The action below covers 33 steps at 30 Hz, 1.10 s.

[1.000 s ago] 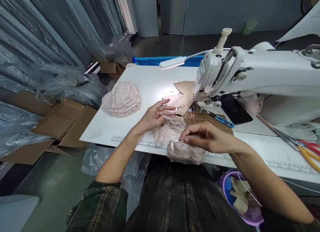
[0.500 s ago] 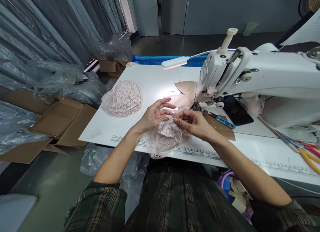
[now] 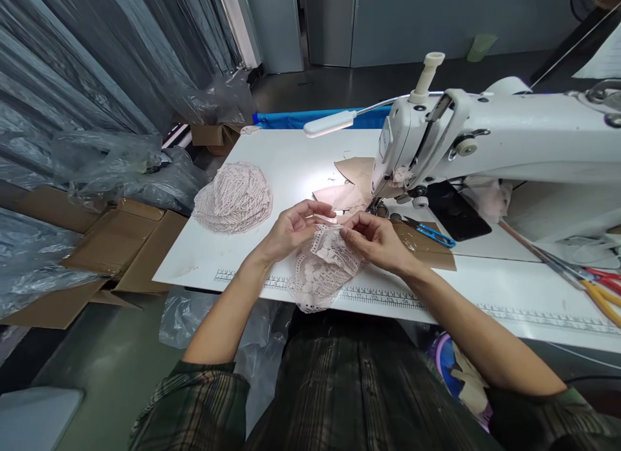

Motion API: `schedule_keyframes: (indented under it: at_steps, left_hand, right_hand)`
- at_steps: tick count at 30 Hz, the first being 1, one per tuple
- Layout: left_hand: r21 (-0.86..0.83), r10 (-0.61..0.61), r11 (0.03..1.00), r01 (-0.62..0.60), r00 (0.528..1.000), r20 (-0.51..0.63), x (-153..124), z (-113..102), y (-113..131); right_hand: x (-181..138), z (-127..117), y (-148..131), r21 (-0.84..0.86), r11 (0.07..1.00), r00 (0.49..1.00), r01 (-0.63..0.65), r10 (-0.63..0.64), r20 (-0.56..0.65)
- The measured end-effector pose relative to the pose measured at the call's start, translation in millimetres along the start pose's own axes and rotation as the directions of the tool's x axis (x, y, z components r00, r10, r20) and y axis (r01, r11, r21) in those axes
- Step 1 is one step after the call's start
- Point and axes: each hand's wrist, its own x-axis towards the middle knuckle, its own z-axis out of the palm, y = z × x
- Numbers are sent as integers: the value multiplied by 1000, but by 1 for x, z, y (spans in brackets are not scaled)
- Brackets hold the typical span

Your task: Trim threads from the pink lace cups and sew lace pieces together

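Observation:
A pale pink lace piece lies over the front edge of the white table, partly hanging off it. My left hand pinches the lace's upper left edge, fingers curled. At the upper right edge, my right hand pinches the same lace. Both hands sit just in front of the needle area of the white sewing machine. Beige fabric pieces lie under the machine head.
A heap of pink lace rests at the table's left. Blue thread snips and a black phone lie right of the needle; red and yellow scissors at far right. Cardboard boxes and plastic sheeting stand left. A purple basket sits under the table.
My right hand rose from the lace bundle at the table's edge to meet my left hand near the needle. The lace now spreads between both hands.

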Motion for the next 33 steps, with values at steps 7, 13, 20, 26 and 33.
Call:
schedule_keyframes:
  at_steps: [7, 13, 20, 26, 33]
  left_hand:
    - [51, -51, 998, 47, 995, 88, -1, -4, 5]
    - [137, -128, 982, 130, 991, -22, -3, 3, 7]
    - [149, -41, 986, 71, 980, -195, -1, 4, 8]
    - [-34, -85, 996, 80, 985, -150, -23, 4, 15]
    - [-136, -166, 981, 139, 964, -209, -85, -24, 16]
  right_hand:
    - [-1, 1, -2, 140, 989, 998, -56, 59, -18]
    - [-1, -3, 6, 69, 998, 999, -3, 6, -53]
    - [-4, 1, 4, -22, 999, 996, 29, -31, -88]
    - [-5, 14, -33, 40, 997, 998, -59, 58, 40]
    - [31, 36, -48, 276, 915, 954, -295, 267, 137]
